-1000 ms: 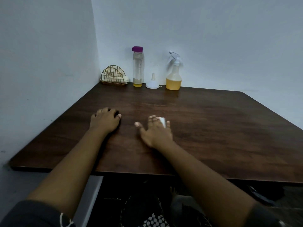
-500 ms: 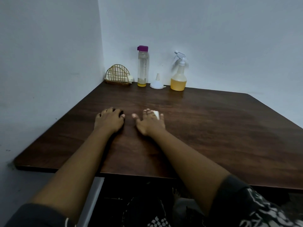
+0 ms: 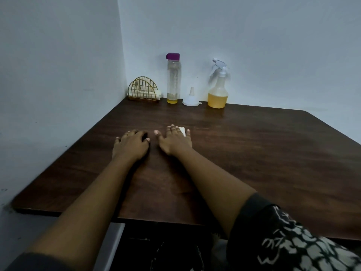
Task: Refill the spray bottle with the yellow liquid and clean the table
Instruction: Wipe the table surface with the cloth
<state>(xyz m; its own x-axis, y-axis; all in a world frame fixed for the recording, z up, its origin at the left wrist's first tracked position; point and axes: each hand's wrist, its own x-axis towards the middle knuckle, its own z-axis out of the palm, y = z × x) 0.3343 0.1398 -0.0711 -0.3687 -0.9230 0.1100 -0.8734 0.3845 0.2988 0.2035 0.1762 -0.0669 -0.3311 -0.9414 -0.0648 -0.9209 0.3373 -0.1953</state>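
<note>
The spray bottle (image 3: 218,89) stands at the back of the dark wooden table (image 3: 254,153), holding yellow liquid in its lower part. Left of it sit a white funnel (image 3: 191,98), upside down, and a tall clear bottle (image 3: 172,78) with a purple cap and a little yellow liquid at the bottom. My right hand (image 3: 174,140) lies flat, fingers spread, pressing a white folded tissue (image 3: 183,131) onto the table's middle. My left hand (image 3: 131,144) rests beside it on the wood, fingers lightly curled, holding nothing.
A gold wire napkin holder (image 3: 143,90) with white tissues stands in the back left corner against the wall. Walls close the table at the left and back. The table's near edge runs just past my forearms.
My right hand has slid the tissue to the left and slightly away, ending close to my left hand. The left hand has stayed where it was.
</note>
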